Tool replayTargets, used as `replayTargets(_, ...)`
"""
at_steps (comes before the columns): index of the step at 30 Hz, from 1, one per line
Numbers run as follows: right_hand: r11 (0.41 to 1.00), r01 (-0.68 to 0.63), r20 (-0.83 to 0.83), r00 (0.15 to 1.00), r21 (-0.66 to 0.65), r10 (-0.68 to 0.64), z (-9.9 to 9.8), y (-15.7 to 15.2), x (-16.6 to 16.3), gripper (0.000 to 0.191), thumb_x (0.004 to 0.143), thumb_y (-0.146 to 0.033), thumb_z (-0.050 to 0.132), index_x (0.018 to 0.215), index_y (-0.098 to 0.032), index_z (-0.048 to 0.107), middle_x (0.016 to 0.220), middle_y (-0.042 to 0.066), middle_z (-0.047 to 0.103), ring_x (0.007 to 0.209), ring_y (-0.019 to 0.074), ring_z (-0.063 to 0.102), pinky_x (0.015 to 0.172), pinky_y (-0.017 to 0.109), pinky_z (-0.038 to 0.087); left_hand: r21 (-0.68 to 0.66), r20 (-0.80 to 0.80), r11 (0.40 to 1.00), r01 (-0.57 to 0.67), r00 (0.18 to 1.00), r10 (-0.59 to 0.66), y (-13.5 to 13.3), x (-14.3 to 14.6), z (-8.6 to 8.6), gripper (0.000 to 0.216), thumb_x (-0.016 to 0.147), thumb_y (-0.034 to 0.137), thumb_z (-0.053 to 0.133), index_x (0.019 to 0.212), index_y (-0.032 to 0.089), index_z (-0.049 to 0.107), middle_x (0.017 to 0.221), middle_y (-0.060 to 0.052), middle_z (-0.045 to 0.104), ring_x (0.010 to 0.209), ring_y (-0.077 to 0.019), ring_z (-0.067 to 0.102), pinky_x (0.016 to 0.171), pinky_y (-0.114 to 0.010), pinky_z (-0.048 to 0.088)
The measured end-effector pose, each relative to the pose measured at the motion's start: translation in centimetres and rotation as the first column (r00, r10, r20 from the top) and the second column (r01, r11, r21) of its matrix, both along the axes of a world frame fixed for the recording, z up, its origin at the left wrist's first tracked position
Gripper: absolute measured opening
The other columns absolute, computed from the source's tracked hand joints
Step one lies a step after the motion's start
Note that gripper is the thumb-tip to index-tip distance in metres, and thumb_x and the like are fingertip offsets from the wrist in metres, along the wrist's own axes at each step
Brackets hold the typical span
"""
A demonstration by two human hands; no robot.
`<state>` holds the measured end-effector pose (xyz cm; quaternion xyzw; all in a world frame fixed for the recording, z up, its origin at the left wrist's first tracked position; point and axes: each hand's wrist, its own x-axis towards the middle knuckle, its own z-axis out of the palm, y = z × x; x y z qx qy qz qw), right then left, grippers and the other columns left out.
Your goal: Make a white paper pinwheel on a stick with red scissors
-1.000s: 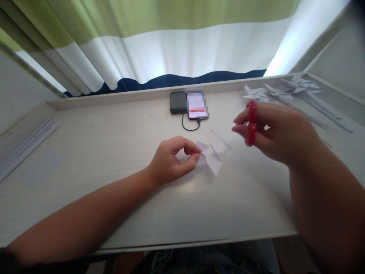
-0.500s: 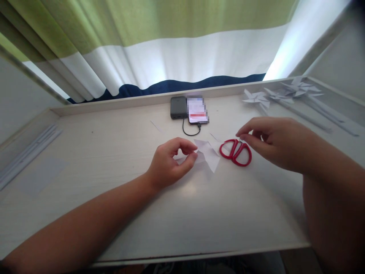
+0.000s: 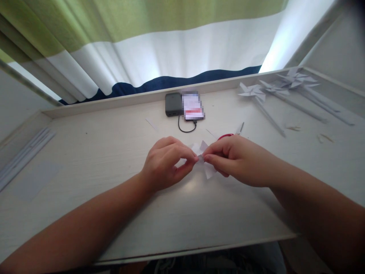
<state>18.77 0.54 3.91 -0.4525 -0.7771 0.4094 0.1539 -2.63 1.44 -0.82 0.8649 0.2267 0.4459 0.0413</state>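
A small white paper pinwheel (image 3: 210, 170) with pointed flaps is pinched between my two hands, just above the table. The fingertips of my left hand (image 3: 169, 161) close on its middle from the left. From the right, the thumb and forefinger of my right hand (image 3: 236, 158) meet at the same spot; my fingers hide much of the paper there. Just behind my right hand lie the red-handled scissors (image 3: 226, 136), partly covered, their blades pointing away.
Several paper pinwheels on sticks (image 3: 252, 92) lie at the back right, near small yellowish scraps (image 3: 293, 128). A black power bank (image 3: 173, 104) is cabled to a phone (image 3: 192, 106). Rolled paper sticks (image 3: 25, 156) and a paper sheet (image 3: 37, 179) lie at the left.
My right hand has moved left and down from beside the scissors to the paper pinwheel and now pinches it. My left hand keeps its hold. The view has shifted slightly.
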Motion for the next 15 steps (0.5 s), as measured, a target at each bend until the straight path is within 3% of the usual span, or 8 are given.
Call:
replayTargets(8,0.977,0.053,-0.043,0.997,-0.206,-0.064,-0.54,-0.07,-0.08,0.021,0.087,-0.037,0.055,0.086,-0.02,0.067,0.053,-0.003,0.061,0.046,0.0106,0.051,0.047,0.024,0.039,0.125,-0.09,0.992,-0.03,0.995,0.042,-0.28,-0.1,-0.07,0.022,0.071,0.017,0.076,0.081,0.021,0.056,0.078,0.004,0.072,0.069,-0.0127,0.063,0.068,-0.029,0.046)
replayTargets(15,0.972,0.029,-0.095,0.994,-0.232,-0.053,-0.92,-0.35,-0.3,0.013,0.086,-0.033,0.056,0.09,-0.021,0.06,0.052,-0.004,0.063,0.043,0.0095,0.049,0.044,0.023,0.036,0.139,-0.081,0.989,-0.049,0.995,0.061,-0.45,-0.03,0.05,0.02,0.074,0.018,0.074,0.079,0.021,0.055,0.078,0.004,0.072,0.07,-0.0127,0.062,0.067,-0.029,0.044)
